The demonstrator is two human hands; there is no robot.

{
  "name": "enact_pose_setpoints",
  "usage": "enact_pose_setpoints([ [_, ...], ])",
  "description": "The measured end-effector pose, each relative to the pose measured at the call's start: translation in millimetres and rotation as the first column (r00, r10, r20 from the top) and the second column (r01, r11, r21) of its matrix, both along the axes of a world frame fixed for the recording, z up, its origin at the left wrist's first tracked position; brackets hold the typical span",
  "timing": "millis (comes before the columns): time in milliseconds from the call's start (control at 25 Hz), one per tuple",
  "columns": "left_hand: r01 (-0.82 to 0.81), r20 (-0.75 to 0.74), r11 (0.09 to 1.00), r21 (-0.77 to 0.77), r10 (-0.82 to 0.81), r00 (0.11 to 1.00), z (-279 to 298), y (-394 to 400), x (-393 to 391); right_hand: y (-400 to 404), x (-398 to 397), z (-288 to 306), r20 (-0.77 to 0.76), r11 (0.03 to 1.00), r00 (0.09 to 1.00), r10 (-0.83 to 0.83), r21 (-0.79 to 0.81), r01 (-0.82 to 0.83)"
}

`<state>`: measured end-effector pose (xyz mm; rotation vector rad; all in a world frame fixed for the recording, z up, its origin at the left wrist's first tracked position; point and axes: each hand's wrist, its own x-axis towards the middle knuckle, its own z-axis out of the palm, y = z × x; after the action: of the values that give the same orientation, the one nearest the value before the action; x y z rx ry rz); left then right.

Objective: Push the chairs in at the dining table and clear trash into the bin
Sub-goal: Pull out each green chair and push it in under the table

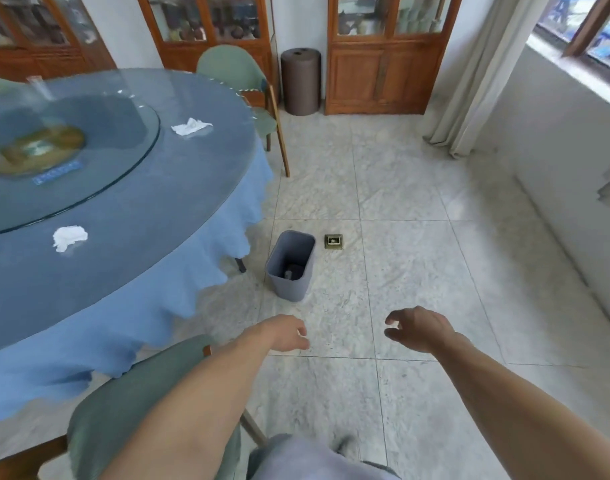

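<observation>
Both hands, left hand and right hand, loose, empty; two crumpled tissues up-left on table, bin just ahead, near chair unpushed.

Open tiled floor right of bin. Bin stands just off the tablecloth edge; green chair crowds the table's near edge. Floor socket just beside bin.

We see a pale marble-tile floor, wooden glass-door cabinets along the white wall, a grey curtain, and a bright window at right.
</observation>
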<state>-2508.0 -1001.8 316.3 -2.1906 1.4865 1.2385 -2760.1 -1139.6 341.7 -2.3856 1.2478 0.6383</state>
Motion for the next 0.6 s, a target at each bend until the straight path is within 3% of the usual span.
enact_pose_setpoints([
  [320,0.081,0.002,0.997,-0.019,-0.081,0.997,-9,-131,9,-93,-8,-19,-0.045,0.998,0.997,-0.064,0.016,0.065],
  [600,0.055,-0.014,0.998,-0.015,-0.055,0.998,-27,-267,74,-226,48,-24,-0.066,0.998,0.996,-0.065,0.009,0.066],
])
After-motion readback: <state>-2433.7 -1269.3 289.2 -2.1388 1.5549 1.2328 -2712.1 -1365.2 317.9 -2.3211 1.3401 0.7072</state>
